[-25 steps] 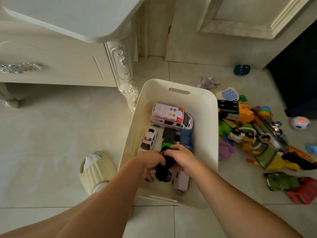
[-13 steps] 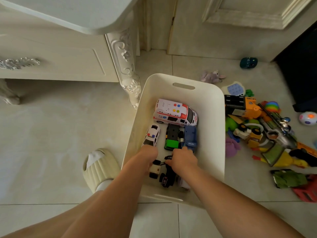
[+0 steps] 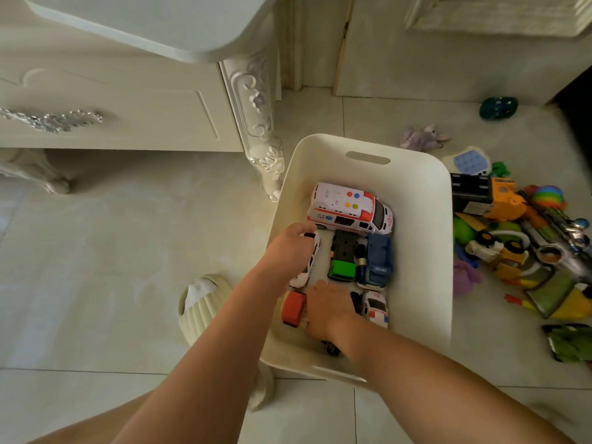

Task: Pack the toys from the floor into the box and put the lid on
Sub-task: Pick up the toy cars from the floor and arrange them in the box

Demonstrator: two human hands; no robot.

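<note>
A cream box (image 3: 445, 251) stands on the tiled floor. In it lie a big white ambulance (image 3: 349, 208), a green and black truck (image 3: 344, 257), a blue truck (image 3: 376, 262), a red toy (image 3: 293, 307) and a small ambulance (image 3: 374, 307). My left hand (image 3: 290, 251) curls over a small white police car (image 3: 309, 270) by the box's left wall. At the near end, my right hand (image 3: 330, 310) presses on a black toy car (image 3: 331, 347), which it mostly hides. No lid is in view.
Several loose toys lie on the floor right of the box: an orange and black truck (image 3: 487, 197), a rainbow ball (image 3: 547, 195), a purple toy (image 3: 466, 277), a green toy (image 3: 570, 342). A carved dresser leg (image 3: 266, 149) stands by the box's far left corner. My slippered foot (image 3: 201, 306) is left of the box.
Both hands lowered the black car to the box's near end. My left hand then left it and moved forward onto the small white police car. A red toy now shows.
</note>
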